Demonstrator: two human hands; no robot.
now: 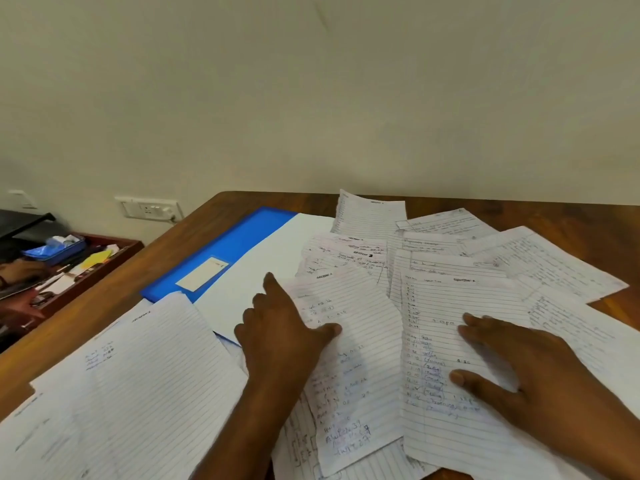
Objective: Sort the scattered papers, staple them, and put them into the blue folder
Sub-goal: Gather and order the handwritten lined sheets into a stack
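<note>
Spreading across the wooden counter, lined handwritten papers fan out beyond and beneath both hands, overlapping loosely. The blue folder lies beyond the left hand, partly under a blank white sheet. That hand pinches the curled edge of a torn sheet, thumb on top. The right hand rests flat and open on another page. These sheets look thin, limp and easily creased; lifting by an edge or corner seems safest.
</note>
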